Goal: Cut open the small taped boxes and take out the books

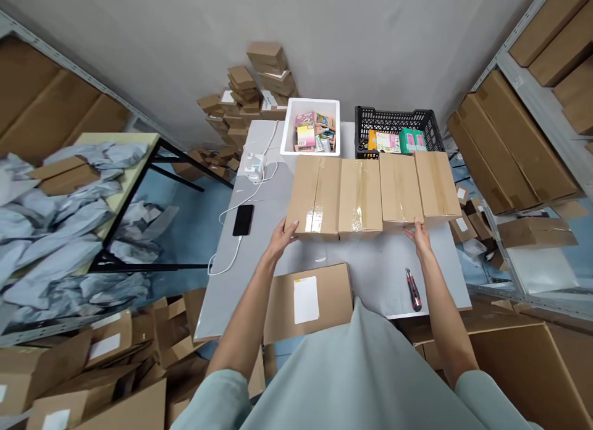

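Several taped cardboard boxes stand side by side in a row on the grey table. My left hand [281, 237] grips the front left corner of the leftmost cardboard box [311, 192], thumb on the front and fingers along its side. My right hand [419, 237] holds the lower front right corner of another cardboard box [400, 186], near its seam with the rightmost box [437, 183]. Between these is a box [360, 192] with shiny tape. Nearer my body, a flat cardboard box with a white label [306, 300] lies at the table edge. A red and black utility knife [413, 290] rests beside my right forearm.
Behind the row stand a white bin [283, 136] of small packets and a black crate [393, 117] with colourful packs. A phone [243, 220], cable and power strip [254, 167] lie left. Shelving, stacked cartons [241, 102] and a table of grey bags [60, 207] surround me.
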{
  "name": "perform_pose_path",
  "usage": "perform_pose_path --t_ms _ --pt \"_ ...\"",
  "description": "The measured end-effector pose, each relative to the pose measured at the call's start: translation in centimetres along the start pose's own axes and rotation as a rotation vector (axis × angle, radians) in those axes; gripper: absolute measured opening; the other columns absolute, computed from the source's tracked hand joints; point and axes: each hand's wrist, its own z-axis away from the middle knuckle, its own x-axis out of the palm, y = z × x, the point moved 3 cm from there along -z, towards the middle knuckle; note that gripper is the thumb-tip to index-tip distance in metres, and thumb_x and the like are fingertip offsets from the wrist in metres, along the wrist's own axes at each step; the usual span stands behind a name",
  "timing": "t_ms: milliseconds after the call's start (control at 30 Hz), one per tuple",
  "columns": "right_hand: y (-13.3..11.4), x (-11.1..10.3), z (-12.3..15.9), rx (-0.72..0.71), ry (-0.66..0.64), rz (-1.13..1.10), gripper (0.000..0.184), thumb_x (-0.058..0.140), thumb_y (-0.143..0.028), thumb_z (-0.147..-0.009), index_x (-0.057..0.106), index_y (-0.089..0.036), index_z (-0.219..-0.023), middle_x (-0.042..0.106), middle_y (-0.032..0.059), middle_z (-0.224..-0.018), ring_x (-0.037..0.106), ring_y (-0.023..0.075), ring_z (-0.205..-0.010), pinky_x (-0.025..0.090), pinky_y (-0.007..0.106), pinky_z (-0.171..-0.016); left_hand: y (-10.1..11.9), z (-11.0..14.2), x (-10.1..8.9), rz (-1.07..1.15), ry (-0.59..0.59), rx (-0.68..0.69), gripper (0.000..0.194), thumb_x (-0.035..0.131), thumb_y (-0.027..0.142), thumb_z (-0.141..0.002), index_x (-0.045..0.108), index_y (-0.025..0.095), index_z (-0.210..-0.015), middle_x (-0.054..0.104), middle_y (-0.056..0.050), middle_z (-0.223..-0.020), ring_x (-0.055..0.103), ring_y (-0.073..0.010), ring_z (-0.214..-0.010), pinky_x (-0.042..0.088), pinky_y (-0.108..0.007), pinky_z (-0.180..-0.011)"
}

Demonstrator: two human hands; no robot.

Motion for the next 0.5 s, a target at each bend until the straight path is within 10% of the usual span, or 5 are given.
perform_pose_path --t_ms 133,233,367,500 --pt "-1.2 -0.3 -0.9 -0.001 -0.030 0.041 0.059 0.070 -0.061 -0.107 0.067 -0.017 -0.147 0.068 0.0203 -0.161 0.086 0.0285 -0.121 0.071 0.040 -0.105 0.7 -0.7 1.8 -0.060 0.060 -0.005 0.088 0.071 0.069 -0.106 0.047 0.018 -0.174 0.059 -0.028 -0.170 0.062 -0.0445 -0.156 0.067 -0.059 -0.113" --pt "0.1 -0.9 0.1 0.010 -0.042 0.102 0.084 0.066 -0.064 -0.108 0.044 -0.022 -0.176 0.050 0.0207 -0.180 0.082 0.0292 -0.131 0.070 0.043 -0.109 0.1 0.0 1.3 -0.150 0.139 0.008 0.103 0.068 0.069 -0.107 0.031 0.007 -0.180 0.037 -0.034 -0.183 0.039 -0.0448 -0.173 0.041 -0.061 -0.138" --pt "6.0 -1.7 4.3 0.058 -0.171 0.251 0.099 0.062 -0.069 -0.107 0.018 -0.029 -0.188 0.034 0.0157 -0.191 0.073 0.0283 -0.147 0.064 0.043 -0.119 -4.3 3.6 -2.4 -0.282 0.206 0.015 0.097 0.061 0.077 -0.108 0.046 0.008 -0.174 0.030 -0.024 -0.190 0.021 -0.0344 -0.181 0.013 -0.042 -0.148" --pt "13.2 -1.0 10.7 0.180 -0.438 0.410 0.107 0.069 -0.075 -0.101 0.031 -0.023 -0.186 0.047 0.0201 -0.183 0.069 0.0342 -0.151 0.060 0.048 -0.124 -11.1 9.6 -7.8 -0.354 0.242 -0.125 0.099 0.039 0.089 -0.107 0.062 0.010 -0.163 0.050 -0.025 -0.179 0.039 -0.0387 -0.174 0.026 -0.050 -0.146"
